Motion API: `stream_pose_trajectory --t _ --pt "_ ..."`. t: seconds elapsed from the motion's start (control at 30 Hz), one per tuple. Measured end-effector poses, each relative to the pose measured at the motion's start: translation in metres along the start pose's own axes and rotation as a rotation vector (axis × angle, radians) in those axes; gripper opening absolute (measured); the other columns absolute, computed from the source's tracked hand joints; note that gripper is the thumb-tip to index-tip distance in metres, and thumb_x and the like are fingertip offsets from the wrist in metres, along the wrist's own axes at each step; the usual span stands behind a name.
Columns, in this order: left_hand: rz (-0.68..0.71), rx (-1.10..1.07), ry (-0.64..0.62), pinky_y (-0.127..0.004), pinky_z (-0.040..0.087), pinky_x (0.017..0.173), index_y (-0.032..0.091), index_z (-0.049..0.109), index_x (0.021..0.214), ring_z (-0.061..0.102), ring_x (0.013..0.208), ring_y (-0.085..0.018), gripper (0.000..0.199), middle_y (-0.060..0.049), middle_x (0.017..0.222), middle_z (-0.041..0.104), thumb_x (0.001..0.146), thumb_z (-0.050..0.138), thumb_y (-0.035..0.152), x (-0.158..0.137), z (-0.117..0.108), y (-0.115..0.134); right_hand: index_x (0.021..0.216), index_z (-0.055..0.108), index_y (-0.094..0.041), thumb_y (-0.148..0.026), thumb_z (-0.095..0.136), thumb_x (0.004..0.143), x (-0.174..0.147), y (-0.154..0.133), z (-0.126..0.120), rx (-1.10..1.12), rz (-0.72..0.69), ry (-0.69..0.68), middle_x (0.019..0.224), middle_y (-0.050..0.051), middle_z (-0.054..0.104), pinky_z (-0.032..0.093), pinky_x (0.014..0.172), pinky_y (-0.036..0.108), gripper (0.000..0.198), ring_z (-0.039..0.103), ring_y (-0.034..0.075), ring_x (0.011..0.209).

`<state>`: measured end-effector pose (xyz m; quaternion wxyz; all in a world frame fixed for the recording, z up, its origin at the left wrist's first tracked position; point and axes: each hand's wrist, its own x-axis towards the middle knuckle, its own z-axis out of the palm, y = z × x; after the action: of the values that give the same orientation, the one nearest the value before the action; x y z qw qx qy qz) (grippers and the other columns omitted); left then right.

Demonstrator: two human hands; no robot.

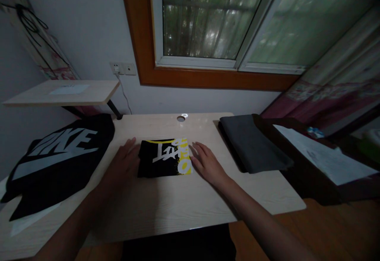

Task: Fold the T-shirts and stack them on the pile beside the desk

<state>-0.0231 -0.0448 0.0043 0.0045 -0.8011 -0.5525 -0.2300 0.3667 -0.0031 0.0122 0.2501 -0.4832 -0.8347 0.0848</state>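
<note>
- The folded black fabric rectangle with white and yellow print [166, 157] lay flat on the pale wood-grain tabletop [184, 205], between the 2 hands.
- The bare left hand [122, 160] was spread loosely at the rectangle's left edge, palm down, holding nothing; shadow made it hard to tell whether its fingertips touched the cloth.
- The bare right hand [209, 165] was likewise wide, fingers extended at the printed right edge and gripping nothing; whether they touched or stopped just short could not be told.
- The bundle looked light and soft, probably thin garment fabric with little stiffness, and nothing about it seemed fragile.
- Its stacked layers seemed likely to slide apart if only the top was pinched, and the printed patch might have been slicker than plain cloth.
- The safest hold appeared to be from the 2 short sides, fingers beneath the lowest layer and thumbs above.
- Black cloth with large pale lettering [59, 162] lay to the left, and a dark grey flat rectangular piece [253, 144] to the right, well apart from it.
</note>
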Motion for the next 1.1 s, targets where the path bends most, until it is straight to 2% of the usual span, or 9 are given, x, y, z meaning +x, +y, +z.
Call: stream_pose_trajectory --t 0.13,0.23,0.47,0.67,0.77,0.83,0.93,1.03,1.1 --pt "0.246 0.091 -0.158 -0.058 0.027 0.123 0.028 0.038 0.155 0.025 0.154 -0.030 0.062 -0.007 0.163 0.037 0.098 0.053 0.046 -0.005 0.000 0.030 0.133 0.061 -0.025 -0.044 0.060 0.098 -0.006 -0.008 -0.019 0.065 -0.284 -0.098 0.142 0.013 0.056 0.044 0.113 0.047 0.040 0.049 0.027 0.136" --pt "0.320 0.138 -0.200 -0.057 0.030 0.122 0.028 0.042 0.153 0.026 0.153 -0.031 0.058 -0.005 0.161 0.041 0.097 0.054 0.040 -0.008 0.005 0.043 0.127 0.065 -0.026 -0.043 0.062 0.097 -0.008 -0.011 -0.024 0.007 -0.427 -0.184 0.133 0.011 0.064 0.044 0.112 0.048 0.035 0.052 0.027 0.132" --pt "0.318 0.216 -0.155 -0.053 0.034 0.121 0.023 0.049 0.149 0.043 0.145 -0.027 0.053 -0.007 0.154 0.051 0.097 0.045 0.014 -0.015 0.007 0.045 0.116 0.072 -0.024 -0.027 0.054 0.100 -0.013 -0.007 -0.013 -0.123 -0.482 -0.151 0.113 0.009 0.072 0.049 0.106 0.047 0.024 0.062 0.025 0.119" --pt "0.286 0.199 -0.100 -0.052 0.041 0.118 0.020 0.058 0.140 0.055 0.136 -0.027 0.047 -0.010 0.145 0.060 0.096 0.045 0.014 -0.022 0.011 0.045 0.107 0.072 -0.021 -0.021 0.051 0.099 -0.012 -0.005 -0.007 -0.135 -0.518 -0.109 0.111 0.011 0.073 0.053 0.101 0.045 0.023 0.065 0.025 0.114" --pt "0.216 0.115 -0.070 -0.050 0.041 0.118 0.021 0.064 0.132 0.060 0.130 -0.026 0.042 -0.008 0.137 0.066 0.093 0.049 0.018 -0.019 0.006 0.047 0.108 0.070 -0.021 -0.023 0.051 0.097 -0.009 -0.006 -0.014 -0.039 -0.490 -0.072 0.112 0.010 0.073 0.053 0.102 0.045 0.022 0.064 0.024 0.116" --pt "0.079 0.034 -0.034 -0.048 0.046 0.114 0.025 0.068 0.125 0.062 0.127 -0.027 0.039 -0.005 0.131 0.070 0.090 0.052 0.023 -0.014 -0.003 0.049 0.109 0.067 -0.023 -0.025 0.052 0.095 -0.006 -0.010 -0.023 0.080 -0.431 -0.049 0.113 0.010 0.072 0.053 0.103 0.045 0.021 0.064 0.023 0.118" --pt "-0.154 -0.137 -0.012 -0.043 0.056 0.099 0.029 0.070 0.118 0.068 0.116 -0.027 0.035 -0.002 0.120 0.075 0.087 0.054 0.030 -0.001 -0.025 0.057 0.106 0.064 -0.024 -0.028 0.051 0.095 0.000 -0.019 -0.039 0.293 -0.315 -0.015 0.111 0.010 0.073 0.054 0.099 0.043 0.017 0.067 0.023 0.113" --pt "-0.281 -0.348 -0.026 -0.036 0.059 0.083 0.027 0.071 0.113 0.071 0.097 -0.023 0.033 -0.003 0.109 0.076 0.086 0.053 0.036 0.016 -0.051 0.067 0.099 0.062 -0.024 -0.033 0.051 0.095 0.008 -0.026 -0.051 0.429 -0.159 0.046 0.099 0.008 0.073 0.057 0.085 0.038 0.014 0.070 0.022 0.094" --pt "-0.332 -0.449 -0.001 -0.035 0.057 0.082 0.025 0.070 0.112 0.070 0.096 -0.023 0.034 -0.004 0.109 0.076 0.087 0.052 0.040 0.028 -0.064 0.072 0.097 0.061 -0.024 -0.037 0.052 0.095 0.016 -0.027 -0.054 0.479 -0.027 0.086 0.086 0.005 0.071 0.054 0.071 0.032 0.016 0.066 0.019 0.076"
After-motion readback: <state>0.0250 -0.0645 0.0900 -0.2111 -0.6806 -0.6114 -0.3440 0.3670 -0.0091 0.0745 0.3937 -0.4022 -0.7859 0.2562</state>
